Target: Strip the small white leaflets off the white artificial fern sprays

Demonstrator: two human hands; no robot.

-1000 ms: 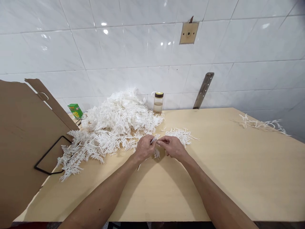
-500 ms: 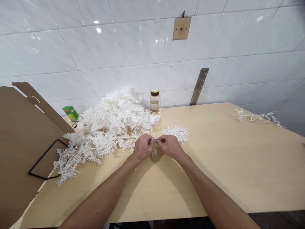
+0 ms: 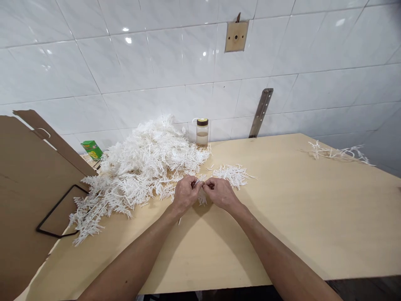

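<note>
Both hands meet over the middle of the wooden table [image 3: 282, 209]. My left hand [image 3: 187, 193] pinches a small white branched piece [image 3: 202, 199], part of which shows below the fingertips. Close beside it, my right hand [image 3: 219, 192] has thumb and finger pressed together at the same piece; anything between those fingertips is too small to make out. A large heap of white branched pieces [image 3: 150, 159] lies behind and left of my hands. Just behind my right hand is a smaller pile of white sprigs [image 3: 233, 174].
A lidded bottle [image 3: 202, 133] stands by the tiled wall. At left are a green box [image 3: 92, 149], a cardboard box [image 3: 31, 200] and a black wire frame [image 3: 56, 209]. White stems [image 3: 340, 154] lie at the back right; a metal bracket [image 3: 261, 113] leans on the wall.
The hands have stayed nearly in place, with fingertips shifted slightly. A thin white bit now shows on the table beside my left wrist. The view has moved a little.
</note>
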